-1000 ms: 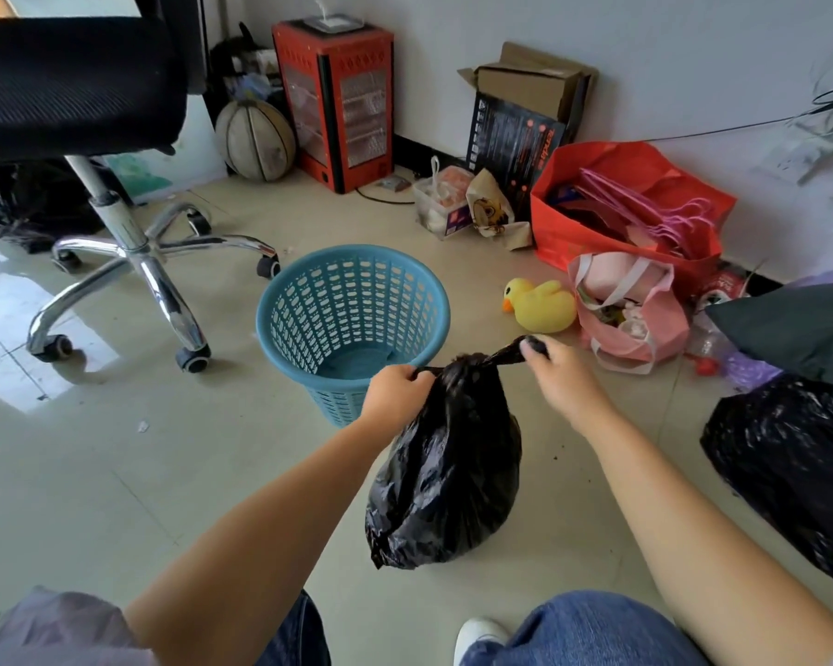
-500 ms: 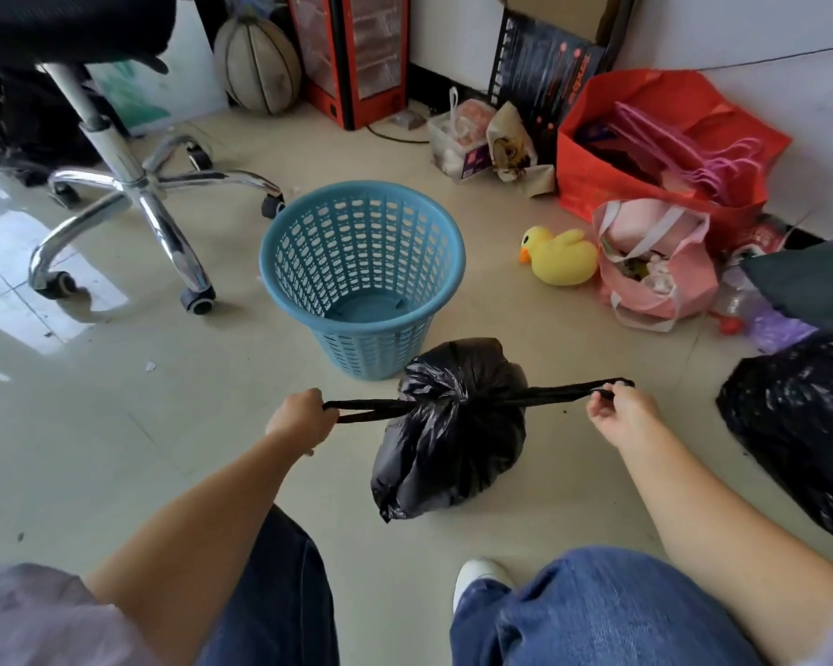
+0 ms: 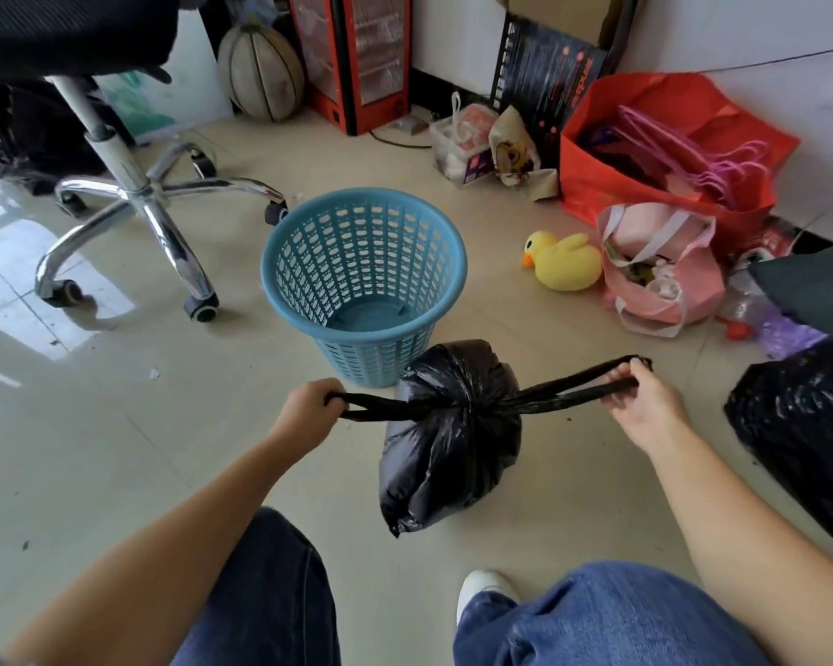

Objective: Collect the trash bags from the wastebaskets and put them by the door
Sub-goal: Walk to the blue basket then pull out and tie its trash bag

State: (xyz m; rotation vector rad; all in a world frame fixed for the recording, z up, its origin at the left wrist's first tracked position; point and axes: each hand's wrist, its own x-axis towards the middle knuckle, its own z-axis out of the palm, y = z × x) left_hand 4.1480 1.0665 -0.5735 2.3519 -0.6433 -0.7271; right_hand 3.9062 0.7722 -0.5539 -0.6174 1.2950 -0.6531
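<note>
A small black trash bag [image 3: 448, 444] rests on the floor just in front of the blue plastic wastebasket [image 3: 364, 281], which holds no bag. Its two top ends are knotted and stretched out sideways. My left hand [image 3: 309, 413] grips the left end and my right hand [image 3: 645, 406] grips the right end, both pulled taut away from the knot. A second, larger black trash bag [image 3: 799, 439] lies on the floor at the right edge.
An office chair with a chrome wheeled base [image 3: 135, 204] stands at the left. Along the wall are a red heater [image 3: 357, 60], a ball [image 3: 260, 72], a red bag [image 3: 669, 151], a pink bag [image 3: 660, 271] and a yellow duck toy [image 3: 566, 262]. My knees fill the bottom.
My hands went from close together at the bag's top to wide apart, pulling the two ends outward and tightening the knot. The bag has settled lower on the floor.
</note>
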